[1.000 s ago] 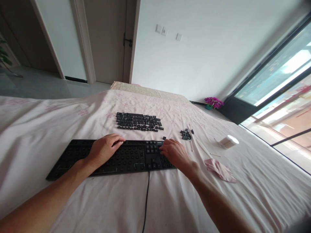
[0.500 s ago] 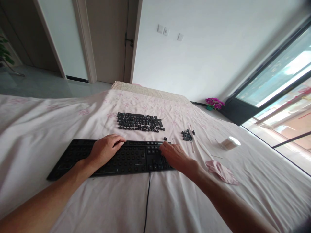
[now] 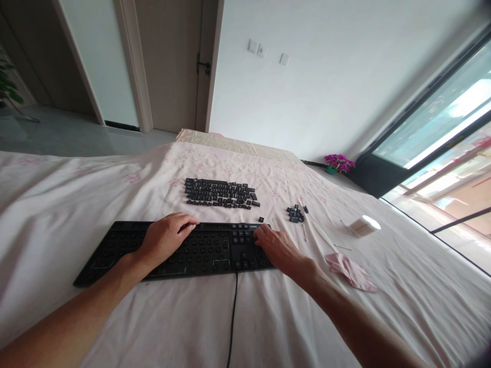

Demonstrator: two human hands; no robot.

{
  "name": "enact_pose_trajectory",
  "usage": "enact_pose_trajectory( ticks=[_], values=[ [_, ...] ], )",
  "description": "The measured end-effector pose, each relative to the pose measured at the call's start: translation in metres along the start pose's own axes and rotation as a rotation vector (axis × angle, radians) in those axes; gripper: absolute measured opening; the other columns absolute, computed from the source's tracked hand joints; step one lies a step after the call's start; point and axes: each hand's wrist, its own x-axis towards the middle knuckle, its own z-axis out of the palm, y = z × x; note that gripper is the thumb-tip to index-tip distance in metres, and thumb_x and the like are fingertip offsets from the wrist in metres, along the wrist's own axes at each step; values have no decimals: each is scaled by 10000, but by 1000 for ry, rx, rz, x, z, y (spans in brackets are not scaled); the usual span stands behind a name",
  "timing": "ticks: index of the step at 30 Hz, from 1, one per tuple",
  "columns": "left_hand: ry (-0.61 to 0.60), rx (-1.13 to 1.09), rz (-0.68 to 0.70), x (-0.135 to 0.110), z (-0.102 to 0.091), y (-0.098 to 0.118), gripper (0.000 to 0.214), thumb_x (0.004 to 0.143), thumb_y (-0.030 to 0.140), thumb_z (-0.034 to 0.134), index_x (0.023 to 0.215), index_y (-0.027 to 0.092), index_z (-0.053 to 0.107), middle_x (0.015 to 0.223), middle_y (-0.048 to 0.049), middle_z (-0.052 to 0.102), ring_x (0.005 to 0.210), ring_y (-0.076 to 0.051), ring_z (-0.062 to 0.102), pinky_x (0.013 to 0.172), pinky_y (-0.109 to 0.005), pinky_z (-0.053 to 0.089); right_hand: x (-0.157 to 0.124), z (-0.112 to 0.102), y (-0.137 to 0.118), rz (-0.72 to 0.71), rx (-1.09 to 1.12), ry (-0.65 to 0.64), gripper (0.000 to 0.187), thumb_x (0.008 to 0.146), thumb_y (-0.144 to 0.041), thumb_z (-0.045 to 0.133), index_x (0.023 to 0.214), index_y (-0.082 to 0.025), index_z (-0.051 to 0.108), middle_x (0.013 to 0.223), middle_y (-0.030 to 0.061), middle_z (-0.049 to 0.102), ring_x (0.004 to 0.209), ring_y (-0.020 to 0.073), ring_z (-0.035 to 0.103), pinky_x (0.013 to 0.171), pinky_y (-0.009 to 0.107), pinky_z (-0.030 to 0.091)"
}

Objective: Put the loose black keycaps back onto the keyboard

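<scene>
Keyboard [image 3: 199,250] lies flat, black, mostly bare sockets, few keycaps [image 3: 241,236] seated.

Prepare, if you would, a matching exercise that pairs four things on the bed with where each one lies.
Things:
1. keyboard
2. rows of keycaps
3. small pile of keycaps
4. pink cloth

Places:
A. crumpled, farthest right of the four
B. under the left hand and right hand
C. beyond the keyboard, opposite its middle
D. past the keyboard's far right corner

Pairs: 1-B, 2-C, 3-D, 4-A
</scene>
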Motion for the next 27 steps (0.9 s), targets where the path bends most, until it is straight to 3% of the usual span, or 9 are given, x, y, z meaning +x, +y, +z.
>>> enact_pose_trajectory(
  ticks=[7,12,18,27],
  values=[
    [-3,0,-10,1,0,0,225,892,321,486,949,267,696,1014,-5,741,934,-194,672,790,-294,487,0,-2,1,-24,18,21,154,981,-186,415,999,-185,568,971,61,602,767,155,601,608,266,366],
    [-1,-7,-11,1,1,0,214,886,302,499,956,264,698,1009,1,737,936,-192,672,798,-297,486,-2,-2,-2,51,100,49,168,967,-195,442,945,-204,609,963,28,619,752,139,590,558,257,296],
    [10,-11,-5,1,1,-1,213,883,304,502,957,269,700,1013,4,737,936,-192,673,796,-292,488,-7,4,-3,115,171,122,226,990,-249,421,1001,-235,646,987,10,622,724,115,586,542,262,263],
    [-2,-3,-12,-1,0,1,217,900,322,502,960,253,698,1014,-3,732,943,-190,668,803,-291,479,-13,-3,-5,151,157,191,270,987,-216,401,981,-260,667,941,6,602,685,112,557,529,280,232]
  ],
)
